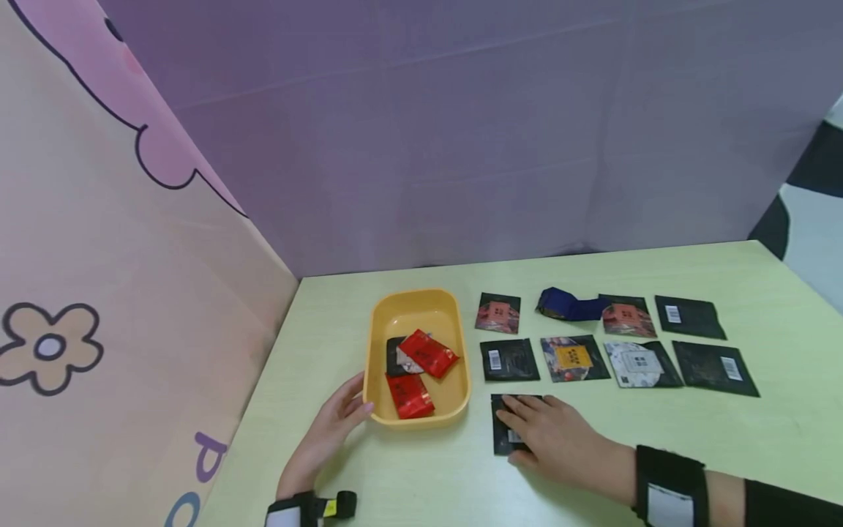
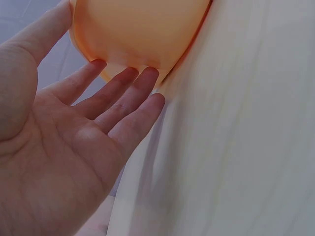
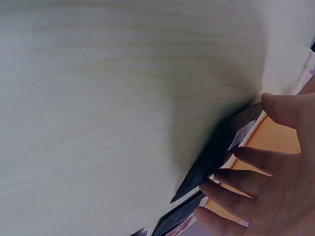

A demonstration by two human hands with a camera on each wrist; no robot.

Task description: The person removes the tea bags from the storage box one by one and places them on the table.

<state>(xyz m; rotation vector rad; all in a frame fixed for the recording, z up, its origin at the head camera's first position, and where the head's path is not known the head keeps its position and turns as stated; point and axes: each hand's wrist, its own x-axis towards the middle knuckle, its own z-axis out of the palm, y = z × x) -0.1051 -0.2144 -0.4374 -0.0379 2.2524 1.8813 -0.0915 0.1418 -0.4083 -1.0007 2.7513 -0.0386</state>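
My left hand (image 1: 331, 424) touches the near left corner of a yellow plastic tray (image 1: 459, 399), its fairly straight fingers (image 2: 123, 108) against the outer wall in the left wrist view. Inside the tray lie two shiny red packets (image 1: 429, 353) and a black packet (image 1: 393, 357) with a pale printed patch, partly covered by them. To the tray's right, my right hand (image 1: 556, 435) rests on a flat black sachet (image 1: 502, 417) on the table. Its fingers (image 3: 246, 183) are spread over the sachet and hide much of it.
Beyond the right hand, several flat sachets lie in two rows, among them a flower-printed one (image 1: 574, 358) and a white-patterned one (image 1: 640, 364). A crumpled dark-blue packet (image 1: 570, 305) sits in the back row. A purple cloth (image 1: 461, 146) hangs behind the pale table (image 1: 784, 344).
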